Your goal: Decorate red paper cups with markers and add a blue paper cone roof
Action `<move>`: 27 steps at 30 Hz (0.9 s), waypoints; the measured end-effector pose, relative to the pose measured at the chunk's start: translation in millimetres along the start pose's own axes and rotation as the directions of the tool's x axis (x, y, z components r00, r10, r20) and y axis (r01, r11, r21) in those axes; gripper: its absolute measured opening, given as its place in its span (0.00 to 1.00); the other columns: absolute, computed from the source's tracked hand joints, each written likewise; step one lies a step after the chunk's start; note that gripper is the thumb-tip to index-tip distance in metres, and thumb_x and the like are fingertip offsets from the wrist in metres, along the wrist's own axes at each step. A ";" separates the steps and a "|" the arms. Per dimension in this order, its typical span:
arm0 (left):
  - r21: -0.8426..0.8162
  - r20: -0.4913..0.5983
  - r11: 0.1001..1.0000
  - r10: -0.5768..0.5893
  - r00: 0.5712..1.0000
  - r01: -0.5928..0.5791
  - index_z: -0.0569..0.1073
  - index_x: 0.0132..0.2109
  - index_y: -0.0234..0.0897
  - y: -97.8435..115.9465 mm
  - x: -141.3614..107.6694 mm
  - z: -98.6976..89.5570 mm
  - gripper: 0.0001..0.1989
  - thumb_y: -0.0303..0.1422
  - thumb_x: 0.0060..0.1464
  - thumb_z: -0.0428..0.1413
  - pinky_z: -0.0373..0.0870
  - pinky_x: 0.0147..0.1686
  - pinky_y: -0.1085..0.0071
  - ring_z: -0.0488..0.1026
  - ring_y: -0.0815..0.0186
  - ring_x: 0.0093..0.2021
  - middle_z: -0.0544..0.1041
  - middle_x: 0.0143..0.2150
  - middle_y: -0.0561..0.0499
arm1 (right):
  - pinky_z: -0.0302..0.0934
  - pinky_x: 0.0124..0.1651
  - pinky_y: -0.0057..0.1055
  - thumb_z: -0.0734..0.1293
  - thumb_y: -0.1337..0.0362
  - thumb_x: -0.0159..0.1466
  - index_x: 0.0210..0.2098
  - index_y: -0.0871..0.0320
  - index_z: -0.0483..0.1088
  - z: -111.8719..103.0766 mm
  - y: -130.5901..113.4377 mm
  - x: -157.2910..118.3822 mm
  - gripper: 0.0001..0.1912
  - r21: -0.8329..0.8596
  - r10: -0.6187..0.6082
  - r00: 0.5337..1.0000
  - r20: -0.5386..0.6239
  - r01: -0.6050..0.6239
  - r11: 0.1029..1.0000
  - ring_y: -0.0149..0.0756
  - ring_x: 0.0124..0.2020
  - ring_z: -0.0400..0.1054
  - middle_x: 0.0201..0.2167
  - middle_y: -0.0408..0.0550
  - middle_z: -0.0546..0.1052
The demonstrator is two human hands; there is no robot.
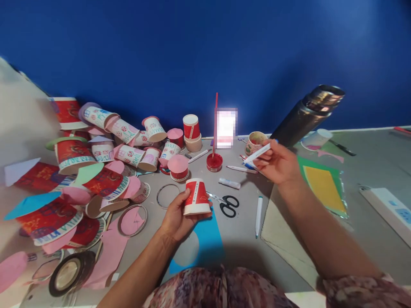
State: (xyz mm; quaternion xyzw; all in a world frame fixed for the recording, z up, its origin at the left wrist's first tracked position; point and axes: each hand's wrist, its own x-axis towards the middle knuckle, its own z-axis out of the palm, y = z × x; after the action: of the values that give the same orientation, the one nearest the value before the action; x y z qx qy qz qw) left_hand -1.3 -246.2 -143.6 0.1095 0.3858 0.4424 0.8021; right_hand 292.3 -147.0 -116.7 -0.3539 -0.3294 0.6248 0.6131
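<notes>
Near the middle of the head view, my left hand (178, 218) holds a red and white paper cup (196, 194), its wide white rim toward me. My right hand (278, 162) pinches a white marker (259, 152) whose tip points down and left. The marker and the cup are apart. Between and behind the hands lie black-handled scissors (228, 206), a short white tube (229, 183) and a small red pot (214, 163) with a stick in it. Under my left hand is a blue paper sheet (208, 239).
Many decorated paper cups (105, 179) with paper roofs crowd the left. Tape rolls (69, 273) lie there too. On the right are a dark flask (295, 119), a cardboard sheet (282, 231), green and yellow paper (324, 188) and a power strip (390, 209).
</notes>
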 end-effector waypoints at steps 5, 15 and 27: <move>-0.013 -0.009 1.000 -0.010 1.000 0.010 0.75 0.54 0.27 0.3 -0.3 1.8 0.19 0.38 0.66 0.54 0.82 0.34 0.58 0.83 0.52 0.39 0.83 0.43 0.37 | 0.50 0.21 0.25 0.80 0.57 0.53 0.29 0.53 0.72 12.3 38.3 -2.0 0.15 0.124 0.136 0.989 0.065 -0.143 0.982 0.29 0.20 0.49 0.19 0.34 0.57; 0.005 -0.042 1.000 0.029 0.999 -0.029 0.75 0.53 0.26 1.1 1.9 6.3 0.17 0.36 0.66 0.53 0.83 0.32 0.55 0.83 0.51 0.36 0.84 0.40 0.37 | 0.53 0.21 0.19 0.80 0.57 0.55 0.28 0.55 0.69 60.1 57.3 -29.2 0.18 0.242 0.194 0.970 0.147 -0.226 0.944 0.25 0.20 0.50 0.20 0.33 0.58; -0.154 0.167 0.988 0.056 0.984 -0.030 0.77 0.52 0.27 -5.5 5.0 -7.5 0.19 0.40 0.65 0.55 0.84 0.37 0.51 0.84 0.49 0.40 0.84 0.42 0.38 | 0.54 0.20 0.23 0.81 0.46 0.54 0.34 0.53 0.78 79.8 44.1 -65.8 0.20 0.007 0.126 0.982 0.143 -0.128 0.992 0.26 0.20 0.58 0.22 0.39 0.73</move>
State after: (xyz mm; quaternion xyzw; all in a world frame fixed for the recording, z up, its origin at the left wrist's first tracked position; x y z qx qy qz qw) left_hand -1.7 -246.7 -154.1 0.0946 0.2786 0.4765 0.8285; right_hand 201.1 -212.3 -109.0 -0.3240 -0.3441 0.6888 0.5497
